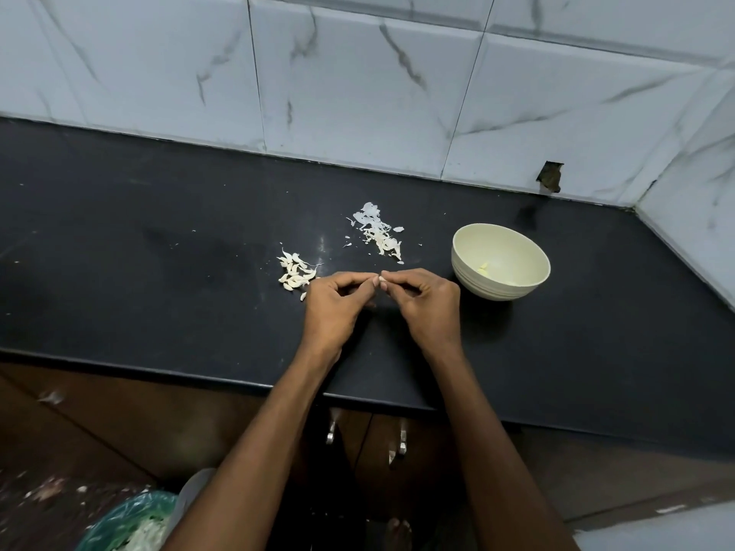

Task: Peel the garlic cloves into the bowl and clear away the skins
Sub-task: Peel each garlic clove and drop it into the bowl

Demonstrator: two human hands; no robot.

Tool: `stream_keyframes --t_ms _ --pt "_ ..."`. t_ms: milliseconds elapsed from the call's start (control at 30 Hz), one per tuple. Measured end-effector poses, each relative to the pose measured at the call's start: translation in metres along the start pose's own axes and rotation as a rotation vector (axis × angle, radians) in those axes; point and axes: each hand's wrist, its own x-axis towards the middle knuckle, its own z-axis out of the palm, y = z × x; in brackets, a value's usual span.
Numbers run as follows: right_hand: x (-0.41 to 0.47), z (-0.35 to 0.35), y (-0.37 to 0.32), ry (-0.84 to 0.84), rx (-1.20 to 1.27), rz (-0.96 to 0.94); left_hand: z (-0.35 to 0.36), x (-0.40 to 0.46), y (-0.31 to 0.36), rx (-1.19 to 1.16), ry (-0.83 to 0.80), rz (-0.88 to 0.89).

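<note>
Both forearms reach over the black surface (119, 216); left hand (332, 300) and right hand (427, 302) each pinch one garlic clove (382, 281) between curled fingertips. Unpeeled cloves (295, 274) lie left, skins (378, 230) beyond, bowl (500, 261) right.

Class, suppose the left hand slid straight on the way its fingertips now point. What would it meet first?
The left hand points rightward at the garlic clove pinched between both hands, so it meets that first, then the right hand. The bowl lies farther along.
</note>
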Motion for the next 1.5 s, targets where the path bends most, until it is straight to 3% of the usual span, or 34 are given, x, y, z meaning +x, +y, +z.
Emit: stream_keyframes --t_ms 100,467,800,1033,1233,1500 --pt "0.0 0.0 0.0 -0.007 0.046 0.048 0.0 0.001 -0.002 0.045 0.0 -0.002" --pt "-0.005 0.001 0.001 0.003 -0.061 -0.092 -0.002 -0.001 -0.002 0.123 0.0 0.004" --pt "-0.007 0.002 0.002 -0.041 -0.084 -0.155 -0.001 -0.005 0.004 0.082 0.025 -0.041" --pt "-0.007 0.008 0.001 -0.031 -0.049 -0.166 -0.003 -0.001 0.013 -0.088 0.014 -0.149" --pt "0.002 0.002 -0.004 -0.077 0.38 0.149 -0.008 0.005 0.02 -0.258 -0.036 -0.326" --pt "0.003 -0.003 -0.01 -0.164 0.585 0.282 -0.016 0.004 0.022 -0.394 -0.155 -0.341"
